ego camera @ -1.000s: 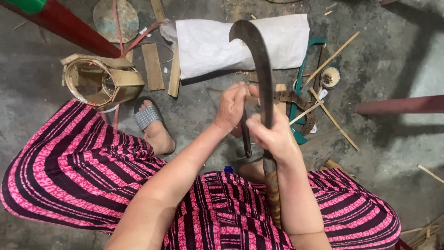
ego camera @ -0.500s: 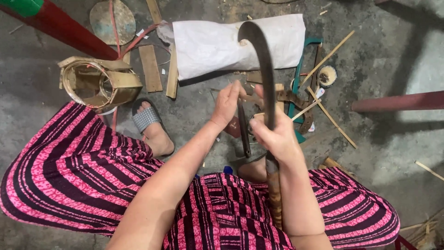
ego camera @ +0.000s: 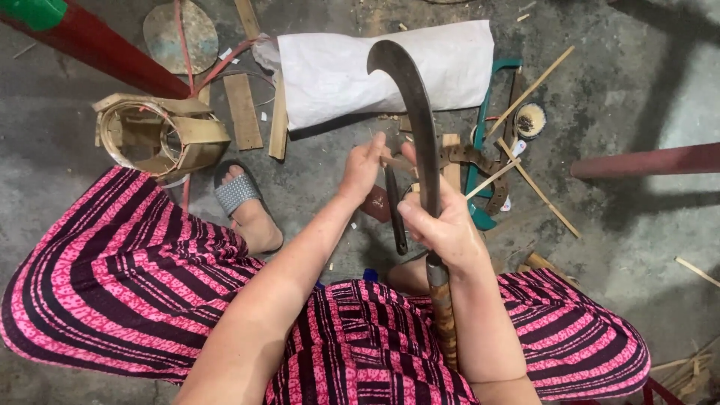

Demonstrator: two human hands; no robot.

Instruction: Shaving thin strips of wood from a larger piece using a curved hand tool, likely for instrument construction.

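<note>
Billhook blade [ego camera: 420, 112] is the landmark: long dark curved knife, hooked tip pointing left at the top, long axis running near vertical in frame from the lap up toward the white sack [ego camera: 330, 71]. Its wrapped handle [ego camera: 444, 319] runs down over the pink striped skirt [ego camera: 112, 285].

Right hand [ego camera: 448, 225] is closed round the blade's lower part just above the handle, fingers wrapped, thumb up along the metal. Firm grip.

Left hand [ego camera: 365, 166] sits left of the blade, about mid-length, fingers pinched shut on a thin bamboo sliver [ego camera: 395, 163] that reaches across to the blade edge. Sliver's long axis looks roughly crosswise to the blade, but it is short and partly hidden by the fingers, so the exact angle is unclear. Contact with the edge looks likely, cannot confirm.

A dark narrow strip [ego camera: 395, 214] hangs down just left of the blade, between the two hands; cannot tell which hand holds it.

The left hand is the one on the sliver; the right only steadies the blade.

Left of the blade: sandalled foot [ego camera: 244, 202], further left a woven bamboo frame [ego camera: 161, 135]. Right of the blade: teal saw frame [ego camera: 480, 180], loose bamboo sticks [ego camera: 536, 184], a small round tub [ego camera: 530, 120]. All on the concrete floor [ego camera: 637, 67].
</note>
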